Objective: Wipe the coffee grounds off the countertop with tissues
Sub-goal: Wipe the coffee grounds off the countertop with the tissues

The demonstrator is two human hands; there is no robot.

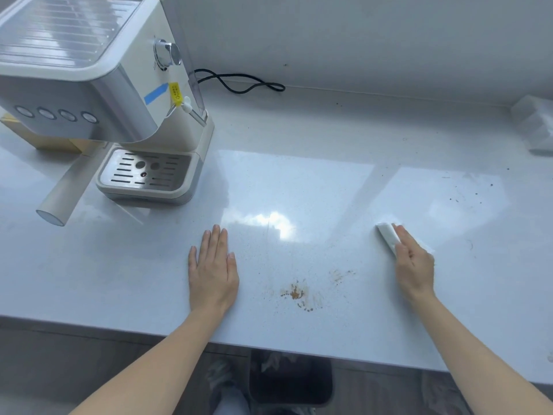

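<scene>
Brown coffee grounds (296,293) lie in a small smeared patch near the front of the white countertop (329,181), with a fainter smear (339,275) to their right and dark specks (475,193) farther back right. My right hand (414,263) presses flat on a folded white tissue (387,236), to the right of the grounds. My left hand (213,269) rests flat on the counter, fingers straight, left of the grounds and holding nothing.
A cream espresso machine (98,94) with a drip tray (146,173) stands at the back left, its black cord (239,82) trailing along the wall. A tissue pack (535,127) sits at the far right. A dark bin (290,380) stands below the counter's front edge.
</scene>
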